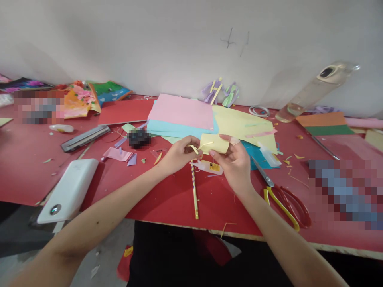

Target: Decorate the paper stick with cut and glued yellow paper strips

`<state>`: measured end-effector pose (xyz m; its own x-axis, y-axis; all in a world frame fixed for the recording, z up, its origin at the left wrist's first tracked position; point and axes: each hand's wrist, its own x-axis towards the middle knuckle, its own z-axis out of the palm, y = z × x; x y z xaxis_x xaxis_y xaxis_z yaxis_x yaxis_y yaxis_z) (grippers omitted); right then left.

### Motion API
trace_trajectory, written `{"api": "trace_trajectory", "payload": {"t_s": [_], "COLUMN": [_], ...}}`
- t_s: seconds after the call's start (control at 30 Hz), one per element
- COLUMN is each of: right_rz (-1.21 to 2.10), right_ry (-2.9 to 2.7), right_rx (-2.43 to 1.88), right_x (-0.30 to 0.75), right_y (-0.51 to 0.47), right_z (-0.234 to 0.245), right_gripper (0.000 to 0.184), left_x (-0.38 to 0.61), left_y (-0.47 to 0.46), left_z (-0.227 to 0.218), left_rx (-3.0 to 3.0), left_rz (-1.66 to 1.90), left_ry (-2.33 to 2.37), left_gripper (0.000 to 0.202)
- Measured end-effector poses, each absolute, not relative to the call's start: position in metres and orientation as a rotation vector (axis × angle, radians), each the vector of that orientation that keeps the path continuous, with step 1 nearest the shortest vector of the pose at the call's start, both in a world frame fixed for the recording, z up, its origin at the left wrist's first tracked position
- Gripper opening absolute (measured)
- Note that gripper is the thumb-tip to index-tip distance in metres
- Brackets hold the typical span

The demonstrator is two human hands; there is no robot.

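Observation:
Over the middle of the red table, my right hand (236,163) pinches a small, curved piece of pale yellow paper (220,145) between thumb and fingers. My left hand (179,154) is closed at the paper's left side, with a narrow pale yellow paper strip (194,149) in its fingertips. A thin end of strip lies across the face of the curved piece; whether it is stuck there I cannot tell. Just below the hands lie a small glue bottle (212,167) with a yellow label and a yellow pencil (194,193) with a striped upper part.
Scissors (271,183) with red and yellow handles lie right of my right forearm. Pink paper (182,111), blue and yellow sheets are stacked behind my hands. A bottle (311,93) leans at the back right. A white power bank (70,189) and a stapler-like metal bar (85,138) lie left.

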<state>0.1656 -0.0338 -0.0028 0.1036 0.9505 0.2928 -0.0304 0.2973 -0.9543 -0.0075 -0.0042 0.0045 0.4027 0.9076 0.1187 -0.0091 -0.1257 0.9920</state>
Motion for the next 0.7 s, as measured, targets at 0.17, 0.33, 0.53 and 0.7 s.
{"api": "trace_trajectory", "payload": {"t_s": [0.17,0.33,0.53,0.7], "right_rz": [0.938,0.906,0.91,0.954], "right_ry": [-1.248,-1.262,-1.232,-1.221], "right_rx": [-1.018,-1.038,-1.039,-0.993], "right_x": [0.1652,0.1664,0.1663,0.1656], "right_y": [-0.0342,-0.0336,-0.0332,-0.0348], "right_z": [-0.0032,-0.005,-0.0041,-0.0004], "right_gripper": [0.047,0.046,0.048,0.057], "left_x": [-0.0065,-0.0069,-0.0059,-0.0068], "left_y": [-0.0049,-0.0069,-0.0065,-0.0065], "left_z": [0.0057,0.0055,0.0043,0.0044], "left_rx": [1.468,1.481,1.465,1.48], "left_rz": [1.003,0.998,1.007,1.013], "left_ry": [0.831,0.815,0.808,0.814], "left_gripper": [0.018,0.016,0.019,0.019]}}
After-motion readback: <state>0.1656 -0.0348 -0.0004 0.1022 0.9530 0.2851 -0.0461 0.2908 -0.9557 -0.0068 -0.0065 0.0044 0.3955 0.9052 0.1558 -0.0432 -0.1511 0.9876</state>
